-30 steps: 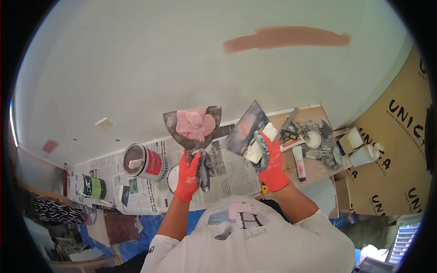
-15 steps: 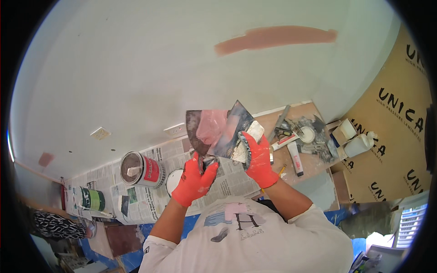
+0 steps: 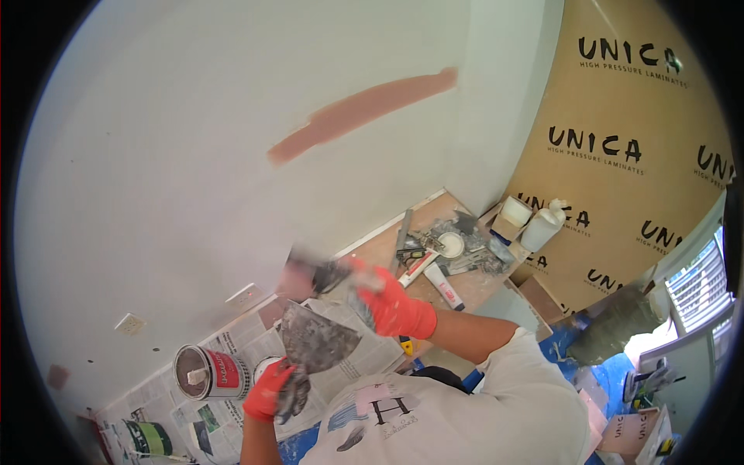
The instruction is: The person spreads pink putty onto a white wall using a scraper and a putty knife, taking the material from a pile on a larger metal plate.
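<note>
My left hand (image 3: 273,390), in a red glove with a dark palm, is closed on a wide putty knife (image 3: 318,339). The blade is tilted up and smeared with grey residue. Just above it, my right hand (image 3: 394,301) wears a matching glove and grips a second broad-bladed filling knife (image 3: 301,277). That blade is blurred by motion and shows a pinkish tint like the filler. A long pink-brown stripe of filler (image 3: 360,112) runs across the pale wall (image 3: 194,139) ahead. Both handles are mostly hidden by the gloves.
Newspaper (image 3: 232,341) covers the bench at left, under an open paint can (image 3: 203,373) and a green tub (image 3: 147,438). A squeeze tube (image 3: 444,288), scrapers and scraps crowd the board (image 3: 434,211). White bottles (image 3: 544,225) stand by the brown laminate sheet (image 3: 620,101).
My view has swung right. My hands have separated: the right one lifted its knife towards the wall, the left one lowered. Pink filler no longer shows on the left knife's blade.
</note>
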`<state>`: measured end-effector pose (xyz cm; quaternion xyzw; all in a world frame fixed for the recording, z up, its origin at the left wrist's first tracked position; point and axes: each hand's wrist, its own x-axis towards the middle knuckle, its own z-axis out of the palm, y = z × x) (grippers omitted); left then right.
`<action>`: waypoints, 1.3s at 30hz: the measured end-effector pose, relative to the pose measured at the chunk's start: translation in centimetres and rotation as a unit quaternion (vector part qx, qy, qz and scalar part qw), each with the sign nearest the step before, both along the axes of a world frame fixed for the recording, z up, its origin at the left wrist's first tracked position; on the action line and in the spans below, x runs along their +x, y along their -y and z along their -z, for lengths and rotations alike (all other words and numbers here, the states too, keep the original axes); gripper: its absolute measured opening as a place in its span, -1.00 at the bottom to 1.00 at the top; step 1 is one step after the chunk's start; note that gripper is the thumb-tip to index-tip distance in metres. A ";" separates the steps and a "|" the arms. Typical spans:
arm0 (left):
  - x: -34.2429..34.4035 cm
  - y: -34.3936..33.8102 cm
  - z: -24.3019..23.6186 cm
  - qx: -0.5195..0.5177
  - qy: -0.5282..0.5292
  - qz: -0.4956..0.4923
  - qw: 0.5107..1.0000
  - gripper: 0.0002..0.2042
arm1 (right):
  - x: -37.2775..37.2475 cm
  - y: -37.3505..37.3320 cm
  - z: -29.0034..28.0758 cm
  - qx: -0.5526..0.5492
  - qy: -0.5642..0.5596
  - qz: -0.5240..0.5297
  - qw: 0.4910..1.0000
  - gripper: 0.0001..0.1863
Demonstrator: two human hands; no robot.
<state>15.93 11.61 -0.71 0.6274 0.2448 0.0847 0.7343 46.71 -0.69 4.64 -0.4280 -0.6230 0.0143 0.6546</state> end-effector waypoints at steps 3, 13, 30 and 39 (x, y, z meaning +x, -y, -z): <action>-0.9 -1.1 0.1 -0.361 0.182 0.088 0.910 -0.63 | -0.7 1.0 -5.5 0.003 0.201 -0.164 0.966 -0.51; -1.4 1.2 -3.9 -0.300 0.172 0.026 0.938 -0.72 | -0.1 2.6 -8.8 -0.184 0.477 -0.096 0.854 -0.15; 6.0 3.6 5.7 -0.156 0.214 -0.169 0.949 -0.79 | -5.1 -3.0 14.0 0.007 -0.537 -0.142 0.832 -0.56; 7.3 2.2 9.9 0.612 0.086 -0.211 0.758 -0.58 | -7.1 -0.2 18.0 -0.144 -0.094 -0.122 0.977 -0.32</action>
